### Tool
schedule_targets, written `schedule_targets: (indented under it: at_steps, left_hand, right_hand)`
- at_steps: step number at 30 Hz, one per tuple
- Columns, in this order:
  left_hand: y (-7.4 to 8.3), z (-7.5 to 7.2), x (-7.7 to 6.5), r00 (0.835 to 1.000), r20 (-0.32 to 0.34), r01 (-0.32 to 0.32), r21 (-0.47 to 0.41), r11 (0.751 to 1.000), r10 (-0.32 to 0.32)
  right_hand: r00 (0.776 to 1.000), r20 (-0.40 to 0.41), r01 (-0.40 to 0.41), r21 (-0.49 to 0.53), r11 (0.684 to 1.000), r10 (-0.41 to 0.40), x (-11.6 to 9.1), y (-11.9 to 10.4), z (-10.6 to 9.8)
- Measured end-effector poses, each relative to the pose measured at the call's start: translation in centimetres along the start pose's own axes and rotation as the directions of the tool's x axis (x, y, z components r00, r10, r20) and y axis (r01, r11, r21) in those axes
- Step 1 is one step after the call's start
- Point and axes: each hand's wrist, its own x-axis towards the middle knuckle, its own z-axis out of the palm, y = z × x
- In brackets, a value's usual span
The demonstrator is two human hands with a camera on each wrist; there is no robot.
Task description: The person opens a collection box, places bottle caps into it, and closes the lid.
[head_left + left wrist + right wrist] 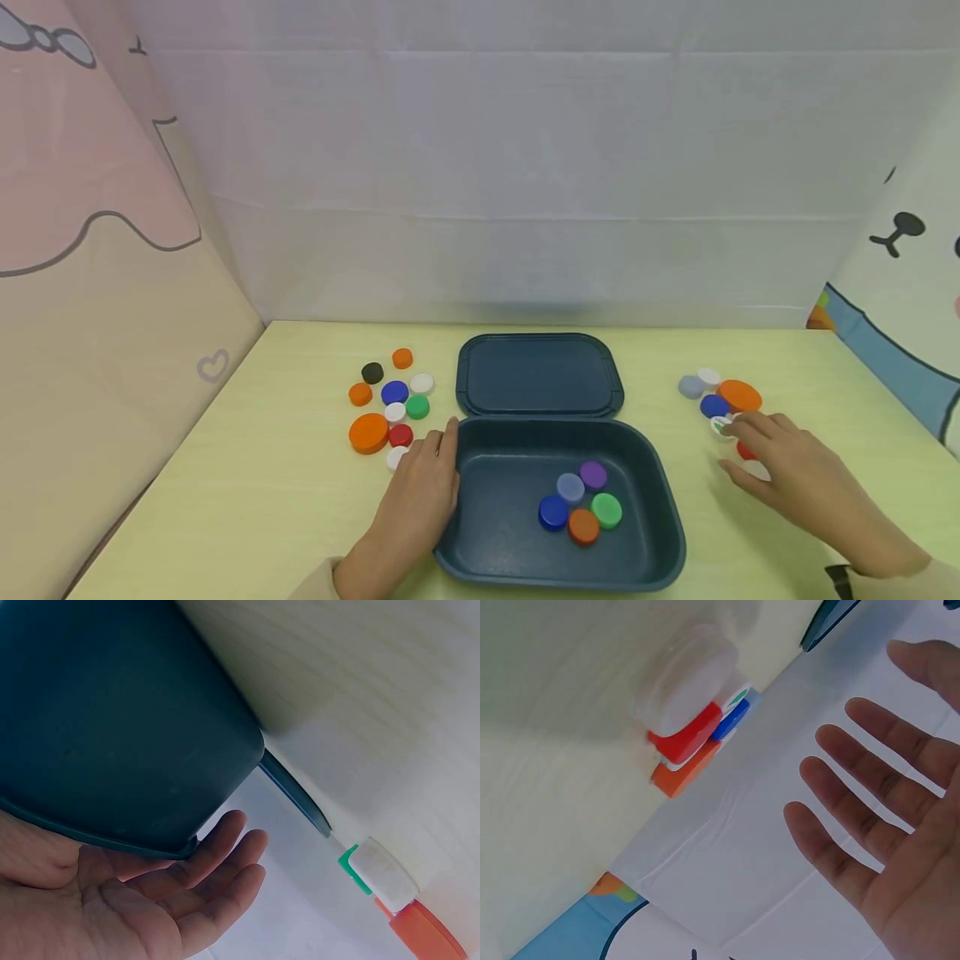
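Observation:
In the head view, my left hand rests at the left rim of a dark blue plastic box. From the left wrist, its fingers look relaxed beneath the rim, and the thumb is hidden. Inside the box lie several bottle caps, among them a purple cap, a green cap and an orange-brown cap. My right hand hovers with spread fingers over the right-hand group of caps, holding nothing. Under its fingertips are a white cap with a green mark and a partly covered red cap.
Behind the box lies its dark blue lid. Left of it is a loose group of caps, including a large orange cap and a black cap. Another large orange cap lies at the right. A white backdrop closes off the table.

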Motion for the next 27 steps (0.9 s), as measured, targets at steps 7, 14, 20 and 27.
schedule_targets:
  at_steps: [7,14,20,27]
  left_hand:
    - [0.0,0.1,0.0,1.0,-0.02,-0.003,0.021,1.0,0.003]
    - [0.1,0.1,0.1,1.0,-0.017,-0.005,0.008,1.0,0.005]
    - [0.0,0.1,0.1,1.0,-0.014,0.001,0.013,1.0,-0.001]
    - [0.1,0.0,0.0,1.0,0.018,0.023,0.0,1.0,-0.022]
  right_hand:
    - [0.966,0.214,-0.142,-0.036,0.989,0.146,-0.7,1.3,0.3]
    - [0.952,0.241,-0.177,-0.074,0.981,0.19,-1.5,2.6,1.1]
    - [0.932,0.285,-0.206,-0.091,0.974,0.224,-1.9,3.4,1.4]
    - [0.922,0.302,-0.225,-0.092,0.97,0.243,-2.1,3.6,1.5]
